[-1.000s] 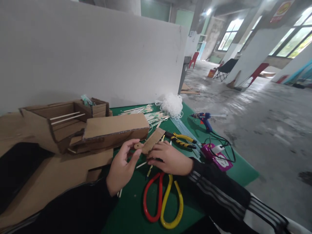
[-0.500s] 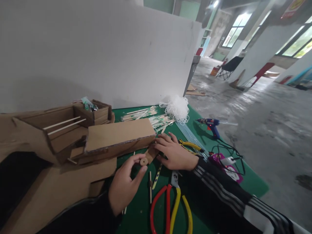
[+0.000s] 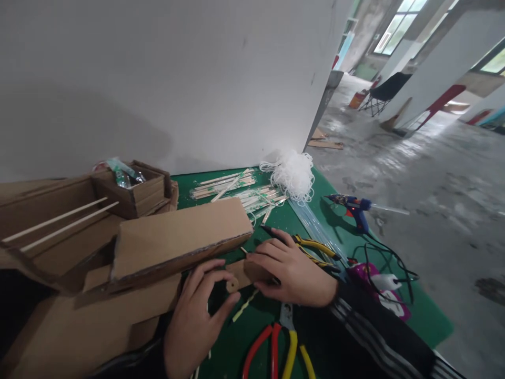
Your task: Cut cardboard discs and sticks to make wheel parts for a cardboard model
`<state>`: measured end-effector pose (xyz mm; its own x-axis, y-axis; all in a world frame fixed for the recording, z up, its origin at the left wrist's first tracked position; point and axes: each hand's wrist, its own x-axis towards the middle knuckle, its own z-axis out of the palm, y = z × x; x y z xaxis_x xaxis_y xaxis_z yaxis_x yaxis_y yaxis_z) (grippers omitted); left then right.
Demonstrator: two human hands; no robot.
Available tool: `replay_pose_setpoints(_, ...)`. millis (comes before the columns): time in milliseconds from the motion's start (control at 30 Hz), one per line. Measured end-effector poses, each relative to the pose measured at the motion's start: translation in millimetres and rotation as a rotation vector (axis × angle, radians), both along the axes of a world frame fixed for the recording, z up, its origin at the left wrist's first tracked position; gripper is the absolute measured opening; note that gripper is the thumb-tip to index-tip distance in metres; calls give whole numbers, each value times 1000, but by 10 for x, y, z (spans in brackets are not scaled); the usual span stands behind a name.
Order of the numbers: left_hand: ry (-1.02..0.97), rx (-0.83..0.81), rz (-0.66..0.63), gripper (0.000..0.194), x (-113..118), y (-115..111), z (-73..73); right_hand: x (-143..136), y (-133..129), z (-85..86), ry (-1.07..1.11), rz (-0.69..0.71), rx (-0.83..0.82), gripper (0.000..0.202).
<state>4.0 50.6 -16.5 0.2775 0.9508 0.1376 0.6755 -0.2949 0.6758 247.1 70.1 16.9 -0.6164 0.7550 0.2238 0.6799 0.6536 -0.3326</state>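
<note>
My left hand curls its thumb and fingers around a small round cardboard disc with a hole in its middle. Just right of the disc lies a brown cardboard strip, partly covered by my right hand, whose fingers close over it. Whether disc and strip are joined, I cannot tell. A long cardboard box sits right behind both hands. Below my right hand lie pliers with red and yellow handles. Yellow-and-black pliers rest behind that hand, and a pale patterned stick lies beneath.
At the left stands an open cardboard structure with two thin sticks across it. Packs of wooden sticks, a heap of white cord and clear glue sticks lie behind. A blue glue gun and its cable occupy the right side.
The view has shifted, so the hands and disc sit lower relative to the wall. The cardboard strip now lies more level, and more fingers of my left hand show spread behind the disc.
</note>
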Motion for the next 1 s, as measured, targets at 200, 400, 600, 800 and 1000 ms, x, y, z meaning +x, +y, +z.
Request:
replay_pose_setpoints(200, -70, 14, -16, 18, -13, 19, -1, 0, 5, -10, 41, 0, 3, 40)
replay_pose_setpoints(400, -69, -46, 23, 20, -32, 21, -38, -1, 32, -38, 86, 14, 28, 42)
replay_pose_setpoints(600, -119, -48, 52, 19, -12, 39, -2, -3, 38, -69, 122, 0, 36, 42)
replay_pose_setpoints(800, -167, -57, 56, 20, -4, 33, -2, 19, 42, -73, 180, 20, 78, 43)
replay_pose_setpoints(1000, -221, -79, 54, 20, -4, 17, -9, 34, 38, -52, 214, 18, 64, 44)
